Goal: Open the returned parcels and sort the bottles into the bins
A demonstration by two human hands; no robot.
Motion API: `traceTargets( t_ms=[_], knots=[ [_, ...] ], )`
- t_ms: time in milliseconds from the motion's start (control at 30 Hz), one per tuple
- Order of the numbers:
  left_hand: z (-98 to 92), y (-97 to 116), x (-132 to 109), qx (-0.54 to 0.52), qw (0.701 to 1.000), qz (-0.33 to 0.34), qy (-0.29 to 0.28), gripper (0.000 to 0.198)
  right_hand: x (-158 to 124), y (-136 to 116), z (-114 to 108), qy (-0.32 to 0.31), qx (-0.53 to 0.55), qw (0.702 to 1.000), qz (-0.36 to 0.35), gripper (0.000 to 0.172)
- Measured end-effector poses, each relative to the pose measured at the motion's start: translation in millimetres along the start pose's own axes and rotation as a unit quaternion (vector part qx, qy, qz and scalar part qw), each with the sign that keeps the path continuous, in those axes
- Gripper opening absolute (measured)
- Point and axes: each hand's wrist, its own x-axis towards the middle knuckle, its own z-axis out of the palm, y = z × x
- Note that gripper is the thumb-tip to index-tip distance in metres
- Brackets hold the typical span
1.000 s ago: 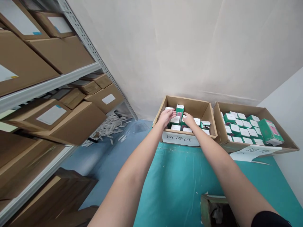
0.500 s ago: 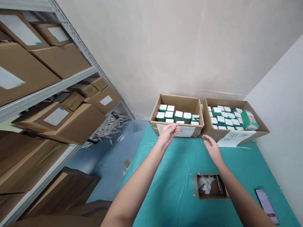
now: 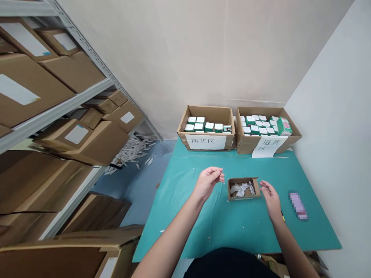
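My left hand (image 3: pixel 209 181) hovers left of a small open carton (image 3: pixel 242 197) on the green tabletop. Its fingers are curled in against the thumb, and nothing shows between them. Crumpled white paper (image 3: pixel 240 189) lies inside the carton. At the carton's right end is my right hand (image 3: pixel 271 199), fingers apart and holding nothing; whether it touches the cardboard I cannot tell.
Against the back wall stand a left cardboard box (image 3: pixel 182 135) and a right cardboard box (image 3: pixel 245 147), both labelled and holding several green-and-white boxes. A phone (image 3: pixel 298 206) lies right on the table (image 3: pixel 185 220). Shelves of cartons (image 3: pixel 84 100) line the left.
Both hands have come down and back from the labelled boxes to either side of the small carton. The view has shifted, showing more of the table's near edge.
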Motion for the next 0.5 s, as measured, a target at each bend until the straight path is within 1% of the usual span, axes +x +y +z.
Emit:
traceTargets(
  t_ms=[67,167,233,300,333,400,433,500],
  knots=[
    [-8.6,-33.2,-13.9,0.057,0.997,0.001,0.043,0.04,-6.5,20.3,-17.1,0.033,-0.015,0.999,0.003,0.055],
    [-25.4,-92.1,-28.9,0.14,0.983,-0.005,0.123,0.048,-8.8,55.0,-35.1,0.066,-0.042,0.997,0.015,0.068],
    [-33.8,-128.6,-32.4,0.192,0.968,-0.015,0.161,0.052,-3.8,75.2,-38.8,0.057,-0.055,0.997,0.024,0.078],
    [-36.8,-157.0,-29.4,0.235,0.954,-0.03,0.184,0.049,5.8,89.3,-36.0,0.025,-0.07,0.997,0.032,0.082],
    [-35.9,-167.6,-25.8,0.247,0.949,-0.042,0.192,0.049,11.8,93.7,-32.9,0.006,-0.078,0.996,0.04,0.081],
    [-29.9,-182.3,-15.7,0.261,0.943,-0.064,0.198,0.05,24.3,98.5,-24.7,-0.033,-0.096,0.993,0.068,0.078],
    [-25.5,-187.3,-10.2,0.264,0.941,-0.077,0.197,0.05,29.9,99.5,-20.4,-0.051,-0.102,0.99,0.086,0.075],
    [-16.0,-194.6,-0.8,0.261,0.941,-0.104,0.187,0.049,37.2,101.1,-12.4,-0.07,-0.097,0.988,0.097,0.067]
  ],
)
